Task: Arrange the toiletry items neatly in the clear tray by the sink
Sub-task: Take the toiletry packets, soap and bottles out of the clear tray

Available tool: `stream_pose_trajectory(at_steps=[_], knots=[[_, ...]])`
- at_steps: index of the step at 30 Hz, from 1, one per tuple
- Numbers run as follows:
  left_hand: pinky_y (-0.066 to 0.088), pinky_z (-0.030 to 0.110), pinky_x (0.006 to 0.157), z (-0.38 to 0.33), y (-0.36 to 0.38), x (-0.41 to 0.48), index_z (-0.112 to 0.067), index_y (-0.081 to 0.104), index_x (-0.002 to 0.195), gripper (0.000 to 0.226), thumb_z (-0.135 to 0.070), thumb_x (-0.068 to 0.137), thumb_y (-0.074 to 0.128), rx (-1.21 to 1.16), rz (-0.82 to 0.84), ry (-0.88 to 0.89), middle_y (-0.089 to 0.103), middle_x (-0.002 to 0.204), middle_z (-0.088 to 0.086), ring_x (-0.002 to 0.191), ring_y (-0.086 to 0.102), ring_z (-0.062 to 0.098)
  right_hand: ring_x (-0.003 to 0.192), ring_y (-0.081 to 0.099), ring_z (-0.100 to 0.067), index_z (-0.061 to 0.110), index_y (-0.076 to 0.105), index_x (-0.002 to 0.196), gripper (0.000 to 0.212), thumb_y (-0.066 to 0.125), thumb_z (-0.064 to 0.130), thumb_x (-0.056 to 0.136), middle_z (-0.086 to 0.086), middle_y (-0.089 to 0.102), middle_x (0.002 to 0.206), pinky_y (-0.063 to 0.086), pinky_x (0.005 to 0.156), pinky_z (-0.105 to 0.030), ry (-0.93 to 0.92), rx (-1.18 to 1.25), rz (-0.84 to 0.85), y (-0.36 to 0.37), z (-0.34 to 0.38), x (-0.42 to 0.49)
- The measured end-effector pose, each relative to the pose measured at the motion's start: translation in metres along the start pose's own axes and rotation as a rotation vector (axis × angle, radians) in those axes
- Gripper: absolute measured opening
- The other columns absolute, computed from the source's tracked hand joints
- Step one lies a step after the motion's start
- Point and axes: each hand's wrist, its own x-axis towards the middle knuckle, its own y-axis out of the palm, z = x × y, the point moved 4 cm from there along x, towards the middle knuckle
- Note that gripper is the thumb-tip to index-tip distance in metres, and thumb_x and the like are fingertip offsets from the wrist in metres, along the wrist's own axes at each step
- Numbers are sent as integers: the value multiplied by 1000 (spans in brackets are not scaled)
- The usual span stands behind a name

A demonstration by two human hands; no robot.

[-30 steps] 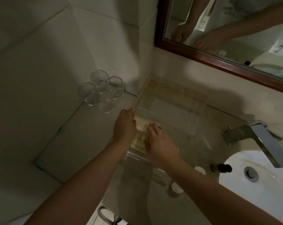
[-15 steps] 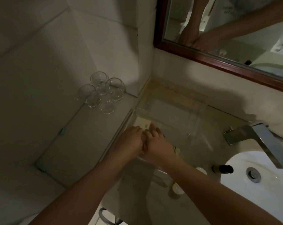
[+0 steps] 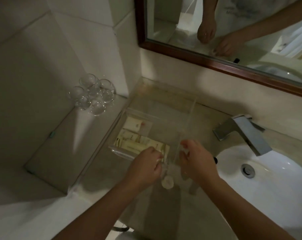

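Hands have come off the sachets [image 3: 140, 143], so that batch looks sorted in the clear tray [image 3: 164, 108]. Left hand [image 3: 143, 166] has its fingers curled, right hand [image 3: 198, 160] has them apart at the tray wall. Can't tell if either grips anything.

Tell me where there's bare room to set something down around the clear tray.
Free: the back and right of the clear tray, between the packets and its far wall; also the ledge in front of the glasses. Crowded: the tray's near edge, where packets, left hand, right hand and a white cap cluster.
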Motion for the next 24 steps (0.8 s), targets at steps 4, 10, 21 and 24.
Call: stream_pose_trajectory(at_steps=[4, 10, 21, 24], knots=[[48, 32, 85, -11, 43, -39, -25, 56, 119, 40, -38, 81, 58, 46, 74, -89, 52, 117, -3, 106, 54, 17, 102, 61, -21, 26, 48, 132, 40, 54, 32, 93, 1, 55, 128, 52, 79, -32, 45, -125, 146, 7, -37, -38], [40, 22, 77, -16, 79, -65, -30, 53, 122, 59, -33, 67, 72, -53, -116, -363, 51, 111, -3, 100, 57, 19, 107, 58, -29, 20, 40, 137, 51, 59, 18, 90, -7, 45, 132, 46, 81, -34, 76, -65, 223, 34, -57, -49], [46, 36, 86, -27, 98, -46, -22, 52, 118, 46, -37, 78, 66, 125, -97, -362, 51, 117, 3, 109, 50, 24, 89, 64, -37, 15, 50, 120, 25, 48, 16, 95, -15, 49, 116, 54, 75, -42, -20, -136, 214, 48, -55, -30], [44, 36, 87, -22, 96, -43, -19, 54, 119, 45, -35, 79, 66, 89, -55, -338, 50, 119, 4, 112, 48, 24, 91, 63, -36, 17, 52, 117, 25, 52, 22, 93, -13, 50, 115, 53, 74, -40, -5, -102, 205, 46, -51, -28]])
